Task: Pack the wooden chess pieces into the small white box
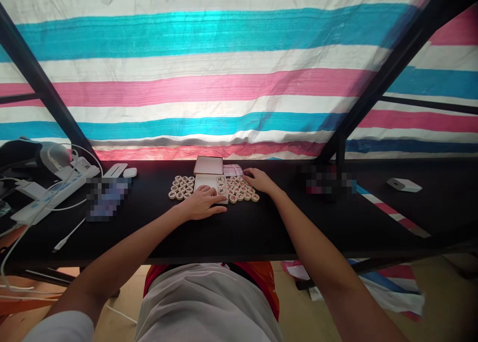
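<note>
A small open cardboard box sits on the black table. Several xiangqi pieces stand at its right end. Black-marked xiangqi pieces are grouped left of the box, and red-marked xiangqi pieces lie to its right. My left hand rests over the box's front edge, thumb spread from the fingers; nothing shows in its grasp. At the back right of the red-marked group, my right hand touches or hovers over the pieces with fingers extended.
Behind the box lies its lid, beside a folded pink-and-white sheet. To the left are a phone-like blurred item, a white earphone case and a power strip with cables. A white charger lies right.
</note>
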The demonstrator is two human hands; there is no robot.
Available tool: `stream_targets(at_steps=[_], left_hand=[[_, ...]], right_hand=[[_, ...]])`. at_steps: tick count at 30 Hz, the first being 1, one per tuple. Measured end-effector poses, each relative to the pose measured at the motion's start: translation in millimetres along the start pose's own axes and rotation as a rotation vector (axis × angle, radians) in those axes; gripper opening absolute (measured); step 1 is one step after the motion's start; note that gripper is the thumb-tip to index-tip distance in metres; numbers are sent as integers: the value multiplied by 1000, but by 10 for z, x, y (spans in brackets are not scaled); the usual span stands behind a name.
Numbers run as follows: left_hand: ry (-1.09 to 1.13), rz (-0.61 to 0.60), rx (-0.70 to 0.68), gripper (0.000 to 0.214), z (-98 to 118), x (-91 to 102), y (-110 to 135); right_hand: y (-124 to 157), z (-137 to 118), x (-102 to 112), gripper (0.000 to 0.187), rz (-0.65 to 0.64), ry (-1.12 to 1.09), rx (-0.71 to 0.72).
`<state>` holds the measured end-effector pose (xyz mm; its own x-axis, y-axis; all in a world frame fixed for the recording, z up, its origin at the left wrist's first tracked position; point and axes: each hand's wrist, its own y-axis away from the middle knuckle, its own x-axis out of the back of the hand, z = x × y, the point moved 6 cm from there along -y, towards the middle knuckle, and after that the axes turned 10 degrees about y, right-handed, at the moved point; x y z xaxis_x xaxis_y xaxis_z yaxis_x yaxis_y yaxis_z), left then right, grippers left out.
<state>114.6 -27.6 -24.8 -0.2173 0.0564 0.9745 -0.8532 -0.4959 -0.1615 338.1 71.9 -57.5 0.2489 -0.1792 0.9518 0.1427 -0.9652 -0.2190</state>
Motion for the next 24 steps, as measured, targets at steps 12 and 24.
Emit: stream_targets(at_steps=[12, 24], left_hand=[[-21, -21, 6, 45, -27, -30, -20], [116, 239, 418, 49, -908, 657, 434]], right_hand=[[-13, 6, -20, 33, -9, -17, 10], [-3, -31, 13, 31, -13, -17, 18]])
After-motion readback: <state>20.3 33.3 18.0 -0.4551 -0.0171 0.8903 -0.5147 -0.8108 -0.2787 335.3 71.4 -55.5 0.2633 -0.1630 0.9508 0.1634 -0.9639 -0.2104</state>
